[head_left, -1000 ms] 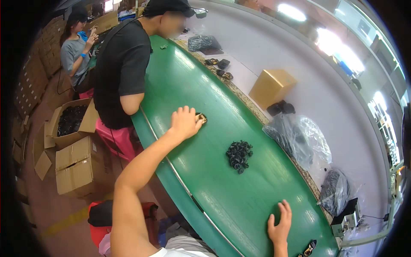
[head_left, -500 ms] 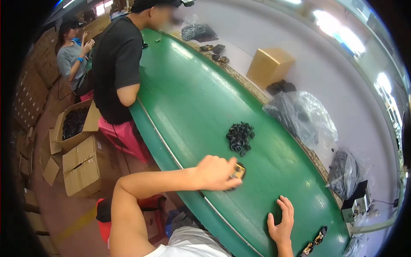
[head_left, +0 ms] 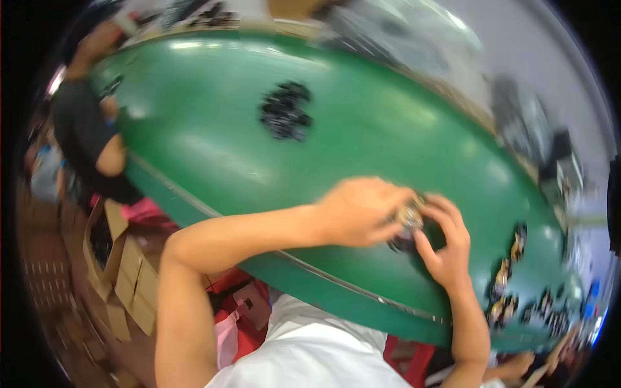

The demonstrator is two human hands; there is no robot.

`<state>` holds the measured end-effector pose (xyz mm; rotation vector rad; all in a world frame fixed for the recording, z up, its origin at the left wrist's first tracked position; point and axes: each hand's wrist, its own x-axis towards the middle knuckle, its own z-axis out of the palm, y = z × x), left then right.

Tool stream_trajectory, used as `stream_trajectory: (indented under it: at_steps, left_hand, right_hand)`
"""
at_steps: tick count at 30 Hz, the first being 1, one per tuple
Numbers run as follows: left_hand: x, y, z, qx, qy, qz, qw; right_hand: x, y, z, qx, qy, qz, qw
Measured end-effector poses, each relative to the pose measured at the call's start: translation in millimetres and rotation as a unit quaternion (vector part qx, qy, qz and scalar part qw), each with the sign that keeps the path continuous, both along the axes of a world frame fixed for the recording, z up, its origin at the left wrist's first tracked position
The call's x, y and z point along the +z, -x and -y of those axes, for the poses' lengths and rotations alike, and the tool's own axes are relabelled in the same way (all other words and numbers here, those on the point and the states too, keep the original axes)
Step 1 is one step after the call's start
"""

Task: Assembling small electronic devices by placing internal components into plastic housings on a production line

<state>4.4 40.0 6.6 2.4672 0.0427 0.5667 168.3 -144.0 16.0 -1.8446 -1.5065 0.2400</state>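
Note:
Over the near part of the green table [head_left: 213,149], my two hands meet at a small black and gold-coloured part [head_left: 409,216]. My left hand [head_left: 359,210] reaches across from the left, its fingers closed on the part's left side. From the right, my right hand [head_left: 449,242] has thumb and fingertips curled round the other side. Motion blur hides the part's details. A heap of small black pieces [head_left: 286,111] lies farther off, to the left of both hands.
Similar black and gold parts [head_left: 502,278] form a row at the right, with more black pieces [head_left: 556,320] beyond. Plastic bags [head_left: 394,35] and a boxy device [head_left: 566,165] line the far edge. A co-worker [head_left: 84,129] sits at the left, near open cardboard boxes [head_left: 132,278].
My view has swung to the right. The left hand has carried the part rightward off the table surface, and my right hand, open before, has closed on it too.

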Motion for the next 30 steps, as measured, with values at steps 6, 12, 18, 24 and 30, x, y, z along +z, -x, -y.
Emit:
stream_trajectory:
  at_steps: [6,12,18,24,30]
  left_hand:
    - [-9,-15,-10,-0.037,0.022,0.031,0.999]
    - [-11,-13,-5,-0.007,-0.011,0.046,0.999]
    - [-19,-15,3,0.014,-0.063,0.063,0.996]
    - [-25,-18,5,0.022,-0.074,0.089,0.993]
    - [-31,-18,9,0.006,-0.097,0.022,0.995]
  right_hand:
    - [-3,-11,2,0.001,-0.015,0.004,1.0]
    - [-4,-6,2,0.004,-0.018,0.007,1.0]
    - [-3,-3,7,-0.017,0.002,0.034,0.999]
    - [10,-17,-5,-0.035,-0.037,-0.037,0.998]
    - [61,3,-102,0.092,-0.025,-0.018,0.995]
